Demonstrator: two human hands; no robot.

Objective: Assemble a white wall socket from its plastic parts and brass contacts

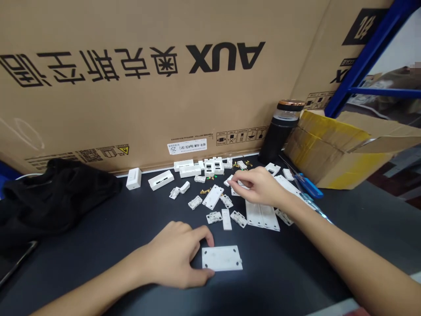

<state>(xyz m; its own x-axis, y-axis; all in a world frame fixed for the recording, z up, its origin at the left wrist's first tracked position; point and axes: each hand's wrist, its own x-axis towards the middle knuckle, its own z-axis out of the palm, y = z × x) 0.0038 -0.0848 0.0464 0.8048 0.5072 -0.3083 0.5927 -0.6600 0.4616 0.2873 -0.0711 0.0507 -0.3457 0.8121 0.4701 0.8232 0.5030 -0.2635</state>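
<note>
My left hand [184, 254] grips the left end of a flat white plastic plate [222, 258], its thumb on the near edge and index finger on the far edge. The plate lies on the dark table and has dark oval holes by its corners. Further off, my right hand [258, 185] is pinched over the loose parts, with a small white plastic part [227, 180] at its fingertips. Another white plate [213, 197] lies left of that hand. Below the hand are larger white panels [262, 217], partly covered by it. Small white slotted pieces [238, 218] lie between the hands.
White housings [190, 170] and small brass-coloured pieces [205, 191] lie toward the large AUX carton [148, 109]. A black bottle [280, 134], an open cardboard box [335, 153] and a blue-handled tool [309, 186] are at the right. Black cloth [59, 197] lies at the left.
</note>
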